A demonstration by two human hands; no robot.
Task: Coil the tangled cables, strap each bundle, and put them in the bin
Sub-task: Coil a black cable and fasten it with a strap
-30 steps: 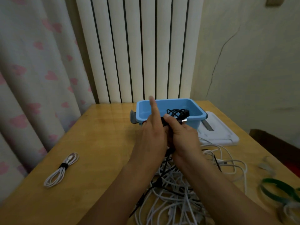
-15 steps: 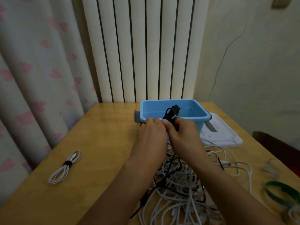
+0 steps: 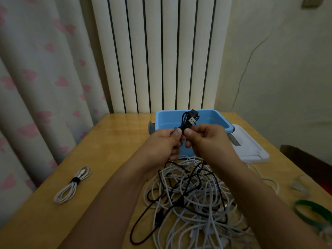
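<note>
Both hands hold a small black cable bundle (image 3: 189, 120) with a USB plug sticking up, in front of the blue bin (image 3: 215, 117). My left hand (image 3: 166, 142) pinches the bundle from the left with thumb and fingers. My right hand (image 3: 206, 139) pinches it from the right. Its loose black tail hangs down into a tangle of white and black cables (image 3: 194, 200) on the wooden table (image 3: 111, 150) below my forearms. A coiled white cable with a black strap (image 3: 72, 184) lies at the table's left.
A white lid (image 3: 251, 148) lies right of the bin. Green straps (image 3: 314, 211) and pale ties lie at the table's right edge. A curtain hangs left, a white radiator stands behind the table, and the wall rises on the right.
The left index finger, raised a second ago, has come down to pinch the bundle. The bundle's loops have drawn tighter, and the USB plug now points up above my fingers.
</note>
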